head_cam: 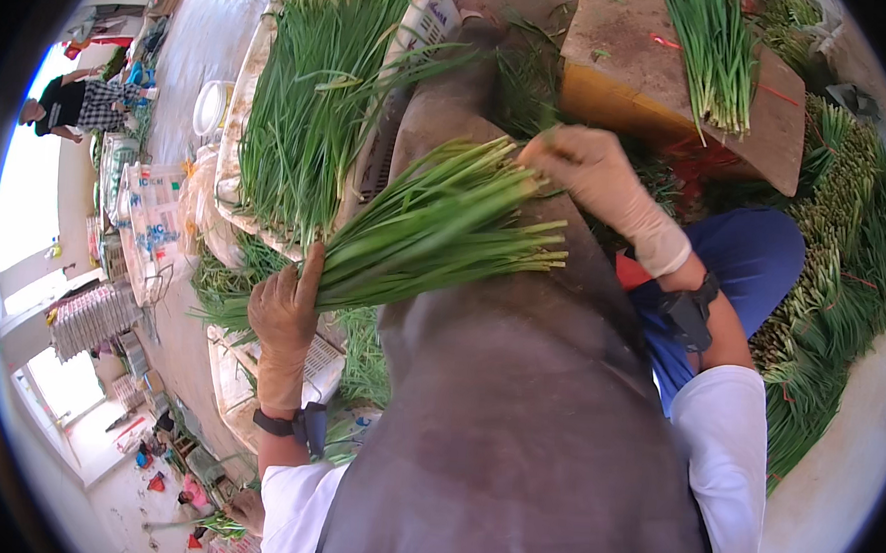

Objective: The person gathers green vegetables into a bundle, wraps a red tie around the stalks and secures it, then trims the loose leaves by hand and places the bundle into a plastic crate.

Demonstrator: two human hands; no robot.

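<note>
My left hand [284,317], in a thin glove, is closed around the leafy part of a bunch of garlic chives [423,234] that lies across my brown apron [525,431]. The cut stem ends point to the right. At those upper ends is my right hand [588,168], gloved too, its fingertips pinched together and blurred; whether they grip a stem, I cannot tell. Beyond my left hand, a crate [379,134] holds a thick layer of loose chives [309,104].
At the upper right, a chive bunch [717,73] rests on a worn board [620,53]. Many tied bunches [827,259] are stacked at the far right. A white bucket [211,107] stands beyond the crate. Another person [72,103] is at the far left; another hand [247,508] shows at lower left.
</note>
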